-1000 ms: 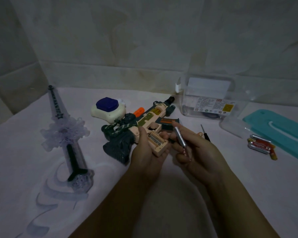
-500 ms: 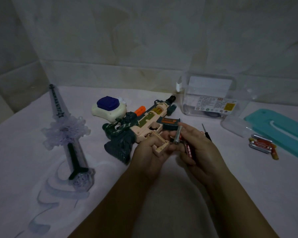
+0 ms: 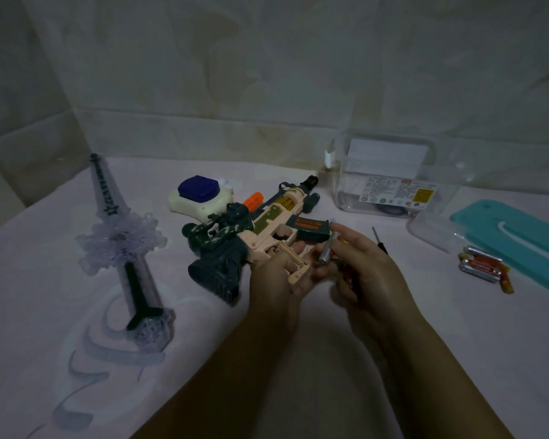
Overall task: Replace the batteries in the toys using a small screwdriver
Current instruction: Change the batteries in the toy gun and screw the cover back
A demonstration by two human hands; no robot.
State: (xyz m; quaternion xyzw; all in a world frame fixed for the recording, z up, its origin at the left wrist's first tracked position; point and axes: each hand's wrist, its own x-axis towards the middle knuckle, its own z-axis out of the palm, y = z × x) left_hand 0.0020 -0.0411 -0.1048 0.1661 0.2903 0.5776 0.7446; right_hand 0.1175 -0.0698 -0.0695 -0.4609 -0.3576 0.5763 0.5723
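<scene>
Plainly, from the head view, the left hand (image 3: 274, 280) grips the toy gun (image 3: 251, 232) by its handle, fingers curled round it. It props the gun's open battery compartment (image 3: 298, 266) up off the cloth-covered desk (image 3: 76, 312). The right hand (image 3: 373, 274) pinches a silver battery (image 3: 327, 251) between thumb and fingers (image 3: 349, 237), and something red-labelled, probably a second cell, is tucked in its palm. The battery stands nearly upright, its top tilted a little away. Its lower end sits just to the right of the compartment mouth, close but apart. The compartment's slot runs along the handle, so in my judgement the battery has to be turned to lie along it, whichever way it goes next. Dim light hides whether any cell sits inside. The small screwdriver (image 3: 379, 240) lies on the desk just beyond the right hand, and the spare batteries (image 3: 482, 264) lie further right.
</scene>
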